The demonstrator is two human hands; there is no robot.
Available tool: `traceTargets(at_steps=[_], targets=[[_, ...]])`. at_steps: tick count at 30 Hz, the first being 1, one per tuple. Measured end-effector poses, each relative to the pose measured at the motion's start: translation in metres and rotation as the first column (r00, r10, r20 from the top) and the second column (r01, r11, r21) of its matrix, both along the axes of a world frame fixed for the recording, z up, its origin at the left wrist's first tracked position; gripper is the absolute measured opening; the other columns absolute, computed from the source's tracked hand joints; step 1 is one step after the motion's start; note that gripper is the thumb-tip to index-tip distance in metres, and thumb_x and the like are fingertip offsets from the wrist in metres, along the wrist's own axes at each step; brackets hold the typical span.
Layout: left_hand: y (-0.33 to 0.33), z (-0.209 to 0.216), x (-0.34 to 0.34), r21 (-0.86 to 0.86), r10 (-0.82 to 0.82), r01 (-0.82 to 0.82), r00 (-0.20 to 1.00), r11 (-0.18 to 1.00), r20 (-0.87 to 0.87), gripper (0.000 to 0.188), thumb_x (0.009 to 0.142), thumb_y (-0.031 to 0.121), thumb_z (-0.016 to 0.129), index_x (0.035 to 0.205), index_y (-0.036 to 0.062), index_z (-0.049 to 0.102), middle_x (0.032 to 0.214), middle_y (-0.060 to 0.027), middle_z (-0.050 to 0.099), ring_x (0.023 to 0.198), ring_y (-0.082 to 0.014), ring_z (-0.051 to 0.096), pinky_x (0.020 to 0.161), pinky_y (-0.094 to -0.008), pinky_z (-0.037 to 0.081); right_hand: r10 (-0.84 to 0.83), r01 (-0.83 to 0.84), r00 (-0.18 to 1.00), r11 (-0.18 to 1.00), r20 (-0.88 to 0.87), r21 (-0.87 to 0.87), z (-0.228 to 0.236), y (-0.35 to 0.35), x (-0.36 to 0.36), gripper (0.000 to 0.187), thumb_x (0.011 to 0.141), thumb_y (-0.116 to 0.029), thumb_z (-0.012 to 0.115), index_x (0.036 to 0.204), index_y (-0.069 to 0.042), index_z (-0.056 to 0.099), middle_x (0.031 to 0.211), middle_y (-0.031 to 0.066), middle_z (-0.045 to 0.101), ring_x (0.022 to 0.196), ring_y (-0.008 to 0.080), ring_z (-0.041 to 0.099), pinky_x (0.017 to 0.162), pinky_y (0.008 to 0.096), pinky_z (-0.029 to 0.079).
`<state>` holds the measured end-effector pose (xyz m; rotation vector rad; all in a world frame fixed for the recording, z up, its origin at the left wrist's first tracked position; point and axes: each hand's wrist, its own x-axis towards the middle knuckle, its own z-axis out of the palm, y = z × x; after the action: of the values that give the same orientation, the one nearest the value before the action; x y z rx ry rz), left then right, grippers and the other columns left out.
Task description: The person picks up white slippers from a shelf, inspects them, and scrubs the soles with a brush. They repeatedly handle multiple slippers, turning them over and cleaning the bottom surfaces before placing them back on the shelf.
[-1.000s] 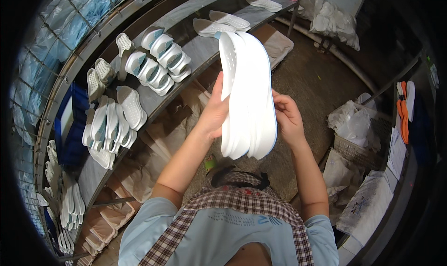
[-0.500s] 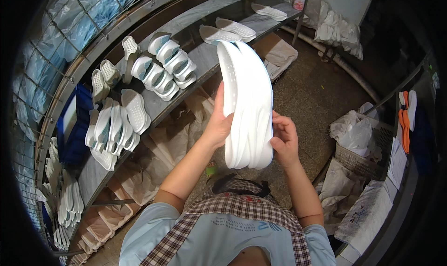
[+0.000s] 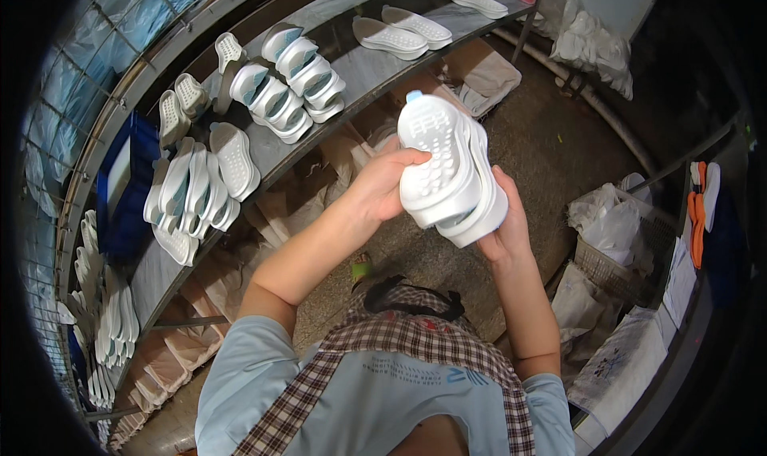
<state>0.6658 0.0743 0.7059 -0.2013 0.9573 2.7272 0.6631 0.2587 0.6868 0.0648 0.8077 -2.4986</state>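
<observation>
A small stack of white shoe soles (image 3: 438,164) is held in front of me between both hands. The top sole shows a face with rows of raised dots, and a pale blue tab sticks out at its far end. My left hand (image 3: 385,183) grips the stack from the left, thumb lying on the top sole. From the right, my right hand (image 3: 508,220) is wrapped round the side and underside, most of its fingers hidden behind the soles. Nearest to the held stack, two white soles (image 3: 403,34) lie side by side on the bench.
The curved grey bench (image 3: 339,61) carries stacked soles (image 3: 280,101) and a fanned group of soles (image 3: 196,188). A blue crate (image 3: 128,192) stands at left beside wire mesh. Right are a plastic basket (image 3: 615,248), orange soles (image 3: 695,216) and papers (image 3: 623,360).
The stack has been tilted, from its layered edges facing me to the dotted face of the top sole showing. My left thumb has come onto that face; my right hand has shifted round the side.
</observation>
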Motion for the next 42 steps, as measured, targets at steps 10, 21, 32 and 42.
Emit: traceTargets(at_steps=[10, 21, 32, 42], targets=[[-0.001, -0.015, -0.005, 0.046, 0.024, -0.029, 0.995, 0.999, 0.098, 0.036, 0.082, -0.002, 0.054, 0.117, -0.0095, 0.047, 0.11, -0.0216, 0.058, 0.098, -0.0308, 0.062, 0.09, -0.0412, 0.051, 0.103, -0.097, 0.985, 0.994, 0.136, -0.056, -0.004, -0.003, -0.005, 0.048, 0.096, -0.036, 0.037, 0.129, -0.002, 0.043, 0.124, 0.0124, 0.054, 0.112, 0.0244, 0.053, 0.096, 0.0394, 0.043], [-0.004, -0.015, -0.004, -0.005, 0.004, -0.003, 0.998, 1.0, 0.061, 0.043, 0.085, 0.0, 0.055, 0.124, -0.0053, 0.04, 0.117, -0.0187, 0.055, 0.104, -0.0292, 0.059, 0.089, -0.0416, 0.051, 0.095, -0.092, 0.992, 0.995, 0.078, -0.046, -0.001, -0.001, -0.008, 0.045, 0.095, -0.032, 0.041, 0.128, -0.002, 0.044, 0.125, 0.0125, 0.052, 0.113, 0.0226, 0.052, 0.095, 0.0388, 0.043], [0.0, -0.029, 0.005, 0.212, -0.206, 0.262, 0.946, 0.942, -0.252, 0.051, 0.09, 0.032, 0.056, 0.128, 0.0036, 0.036, 0.112, -0.0158, 0.051, 0.094, -0.0251, 0.059, 0.074, -0.0331, 0.056, -0.088, 0.269, 0.833, 0.927, -0.546, 0.261, 0.015, -0.001, 0.02, 0.062, 0.079, -0.021, 0.057, 0.132, 0.001, 0.033, 0.126, 0.0201, 0.046, 0.112, 0.0313, 0.051, 0.09, 0.0417, 0.048], [-0.017, -0.031, 0.037, 0.448, -0.153, 0.306, 0.926, 0.84, -0.346, 0.046, 0.09, 0.046, 0.044, 0.115, 0.0066, 0.046, 0.081, -0.0102, 0.042, 0.065, -0.0165, 0.04, 0.051, -0.0279, 0.042, -0.198, 0.166, 0.977, 0.939, -0.082, -0.301, -0.003, 0.03, 0.024, 0.053, 0.086, -0.034, 0.037, 0.124, 0.001, 0.048, 0.112, 0.0146, 0.062, 0.093, 0.0241, 0.065, 0.079, 0.0387, 0.056]])
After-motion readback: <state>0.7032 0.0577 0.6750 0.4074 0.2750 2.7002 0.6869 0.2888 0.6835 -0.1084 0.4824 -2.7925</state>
